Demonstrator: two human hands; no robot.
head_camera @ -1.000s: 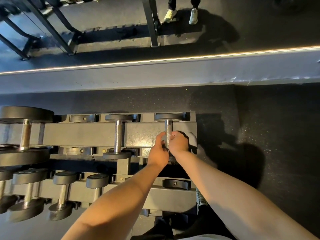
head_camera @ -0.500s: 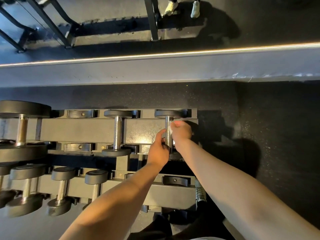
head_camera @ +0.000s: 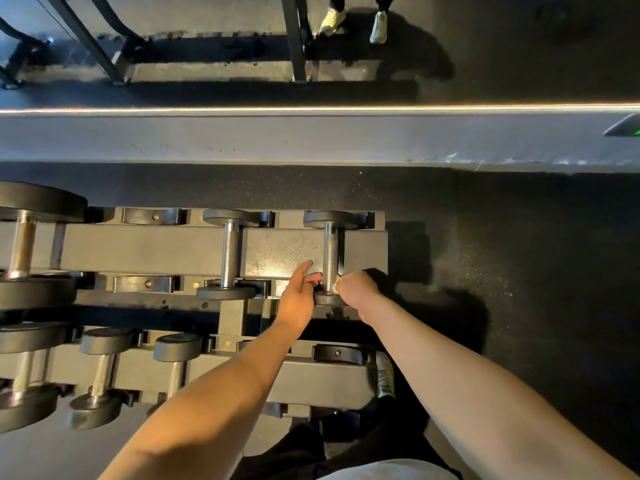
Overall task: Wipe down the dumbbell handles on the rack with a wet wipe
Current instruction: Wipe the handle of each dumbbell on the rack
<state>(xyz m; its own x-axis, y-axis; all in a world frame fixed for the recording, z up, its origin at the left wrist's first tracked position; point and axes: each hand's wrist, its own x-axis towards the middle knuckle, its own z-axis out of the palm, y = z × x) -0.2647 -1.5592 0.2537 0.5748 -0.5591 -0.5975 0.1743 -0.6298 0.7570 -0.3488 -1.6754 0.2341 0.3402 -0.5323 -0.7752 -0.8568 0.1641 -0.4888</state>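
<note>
The dumbbell rack [head_camera: 284, 252] holds a small dumbbell at the right end of its top tier, with a knurled steel handle [head_camera: 330, 249] running away from me. My right hand [head_camera: 358, 291] is fisted against the near end of that handle, and a sliver of white wet wipe [head_camera: 337, 285] shows at its fingers. My left hand [head_camera: 298, 297] sits on the other side and pinches the near end by the black head [head_camera: 327, 300], index finger stretched out. Most of the handle is bare.
A second small dumbbell [head_camera: 228, 252] lies to the left, and larger ones [head_camera: 20, 247] further left. The lower tier [head_camera: 100, 372] carries several more. A lit ledge [head_camera: 311, 110] runs behind the rack, with another person's shoes [head_camera: 378, 27] beyond it. My shoe [head_camera: 385, 375] is beside the rack's right end.
My right hand with the wipe went up the handle, then slid back down to its near end. My left hand stayed at the near end, its index finger now extended.
</note>
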